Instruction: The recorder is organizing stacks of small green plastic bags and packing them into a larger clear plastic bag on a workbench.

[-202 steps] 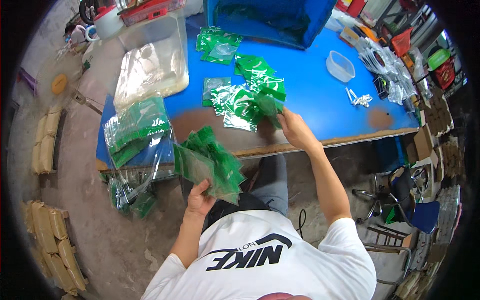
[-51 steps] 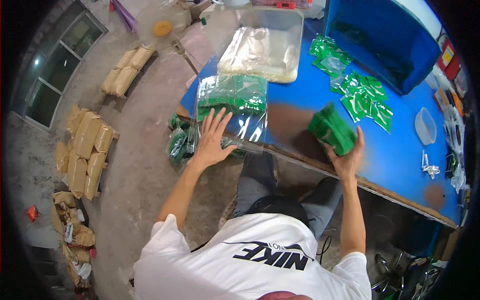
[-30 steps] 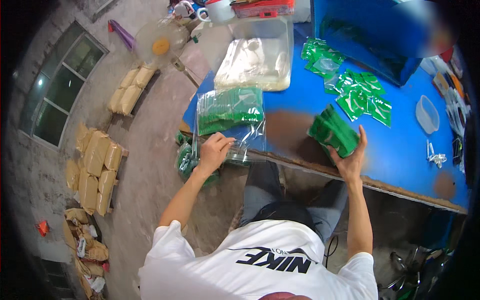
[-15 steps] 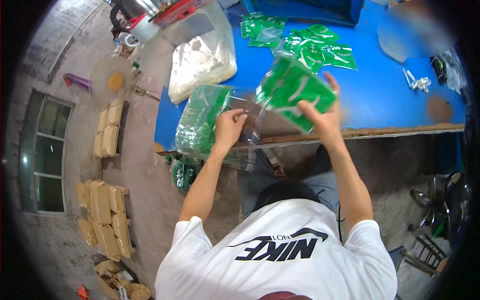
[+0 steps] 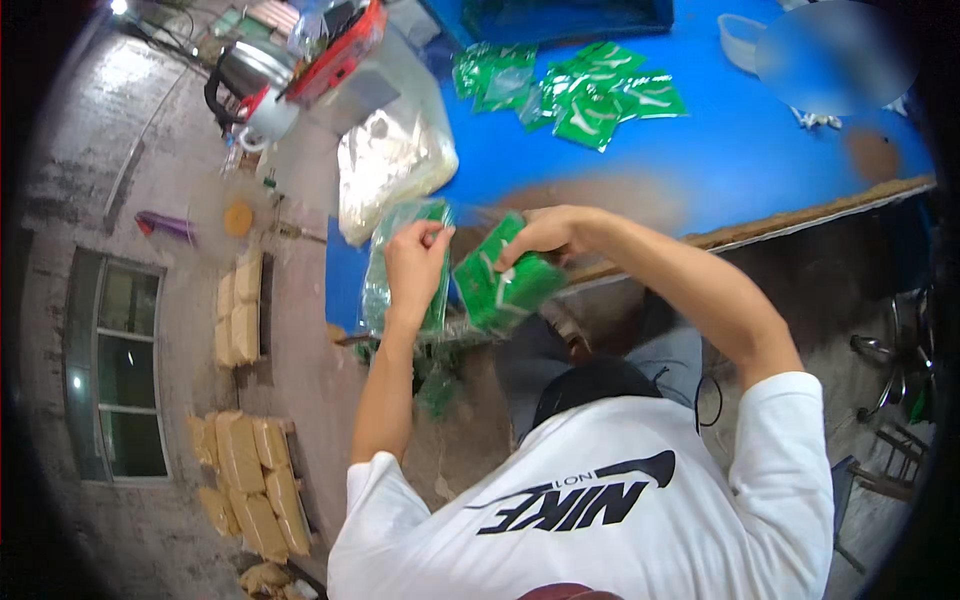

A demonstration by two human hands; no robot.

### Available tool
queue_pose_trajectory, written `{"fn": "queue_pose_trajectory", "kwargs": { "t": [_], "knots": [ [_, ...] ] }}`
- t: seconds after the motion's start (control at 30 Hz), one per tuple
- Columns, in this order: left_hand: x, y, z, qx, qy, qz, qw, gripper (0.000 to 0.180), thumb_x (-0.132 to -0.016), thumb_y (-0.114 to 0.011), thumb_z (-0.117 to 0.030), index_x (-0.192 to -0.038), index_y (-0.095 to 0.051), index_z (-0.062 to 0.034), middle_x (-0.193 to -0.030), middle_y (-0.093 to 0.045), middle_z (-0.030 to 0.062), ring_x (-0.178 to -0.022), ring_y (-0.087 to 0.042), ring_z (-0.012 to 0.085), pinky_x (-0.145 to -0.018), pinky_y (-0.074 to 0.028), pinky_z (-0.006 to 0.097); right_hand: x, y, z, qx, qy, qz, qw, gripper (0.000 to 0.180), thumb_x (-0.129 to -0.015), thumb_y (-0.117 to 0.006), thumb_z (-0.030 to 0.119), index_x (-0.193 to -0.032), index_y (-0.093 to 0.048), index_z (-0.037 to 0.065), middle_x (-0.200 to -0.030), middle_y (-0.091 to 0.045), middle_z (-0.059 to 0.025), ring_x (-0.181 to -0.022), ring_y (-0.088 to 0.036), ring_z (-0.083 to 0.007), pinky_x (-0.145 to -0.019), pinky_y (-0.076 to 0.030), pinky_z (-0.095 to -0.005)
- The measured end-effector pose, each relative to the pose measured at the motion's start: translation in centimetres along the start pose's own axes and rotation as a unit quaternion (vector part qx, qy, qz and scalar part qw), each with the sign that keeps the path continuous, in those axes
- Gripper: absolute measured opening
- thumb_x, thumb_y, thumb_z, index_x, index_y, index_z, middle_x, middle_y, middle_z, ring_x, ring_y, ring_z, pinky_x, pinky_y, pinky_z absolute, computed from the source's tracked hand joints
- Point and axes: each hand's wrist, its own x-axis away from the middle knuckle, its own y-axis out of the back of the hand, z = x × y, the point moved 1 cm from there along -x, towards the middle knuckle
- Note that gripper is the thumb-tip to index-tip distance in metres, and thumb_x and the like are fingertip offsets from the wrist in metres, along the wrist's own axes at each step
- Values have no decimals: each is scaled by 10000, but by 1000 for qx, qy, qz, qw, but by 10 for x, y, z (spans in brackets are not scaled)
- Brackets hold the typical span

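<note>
My right hand (image 5: pixel 548 238) grips a green packet (image 5: pixel 492 290), which looks glossy and blurred, tilted just above the table's front edge. Close to its left, my left hand (image 5: pixel 413 262) pinches the edge of a clear plastic bag (image 5: pixel 376 290). Green shows through that bag, and part of it reaches the front edge of the blue table (image 5: pixel 480 180). The left fingertips cover the exact spot they hold. Farther back lie several flat green packets (image 5: pixel 590 118) with white marks, loosely overlapping.
A pile of clear plastic bags (image 5: pixel 385 165) lies at the table's left, below a red object (image 5: pixel 345 50). A steel kettle (image 5: pixel 250 70) and white mug (image 5: pixel 270 122) stand at far left. A blue crate (image 5: pixel 560 20) sits at the back. Brown sacks (image 5: pixel 250 480) are stacked on the floor.
My right hand has swung left and nearer with the green packet, now beside the left hand. The left hand has shifted slightly left, still at the clear bag. The view has turned a little.
</note>
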Motion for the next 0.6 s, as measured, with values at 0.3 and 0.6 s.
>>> {"fn": "queue_pose_trajectory", "kwargs": {
  "t": [0.3, 0.6],
  "knots": [
    [-9, 6, -24, -37, -49, -12, 998, 175, -829, -744, -182, -855, -734, -9, -712, -619, 140, -641, -602, 310, -624, -469, 422, -44, -65, -29, -265, 96, -150, 948, 931, -664, -895, 254, -1343, -369, -105, -1217, -584, -214, -1041, -650, -258, -826, -576, -398],
    [-24, -12, -74, -25, -107, -40, 993, 154, -819, -742, -164, -862, -723, -18, -829, -665, 162, -772, -650, 368, -718, -508, 445, -114, -52, -6, -243, 142, -60, 958, 405, -903, -699, 339, -1235, -569, 146, -1020, -660, -14, -862, -652, -127, -657, -544, -314]
  ]
}}
